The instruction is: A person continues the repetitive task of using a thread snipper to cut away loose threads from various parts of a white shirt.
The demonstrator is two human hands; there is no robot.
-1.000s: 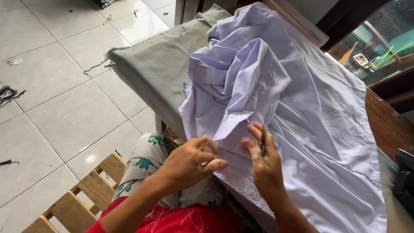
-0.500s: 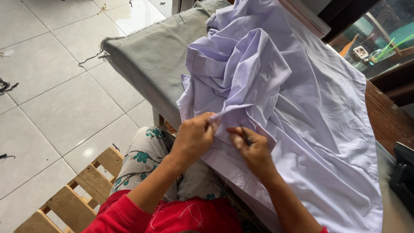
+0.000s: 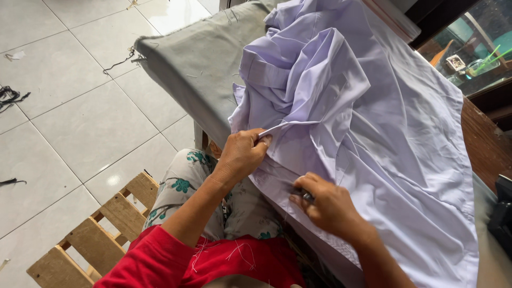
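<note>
We've got the pale lilac cloth [image 3: 362, 138] heaped on the grey padded board [image 3: 197, 58], its near edge drooping toward our lap. Versus half a second ago: hands were bunched together on one fold, now they've split along the near hem. Left hand [image 3: 242, 154] is clamped on a pinched fold of the cloth, pulling it taut toward the left; that ridge runs right from the fingertips. Right hand [image 3: 330, 205] has slid down and to the right, closed on the hem with something small and dark between the fingers (too small to tell, maybe a snipper or a seam ripper). Our read: the seam is now stretched between the two hands, so we judge the work has shifted from finding the spot to working on it

Containers: nothing on the board acts as one. Far right, behind the wooden sill [image 3: 482, 144], there's a clear jar or glass [image 3: 477, 66] with green sticks in it, contents otherwise unclear. Dark box-like thing [image 3: 501, 213] at the right edge, can't see inside

Also in view: wooden pallet [image 3: 101, 229] near left on the tiled floor [image 3: 69, 106], dark thread scraps [image 3: 10, 96] far left, loose white threads on our red sleeve [image 3: 160, 261]
</note>
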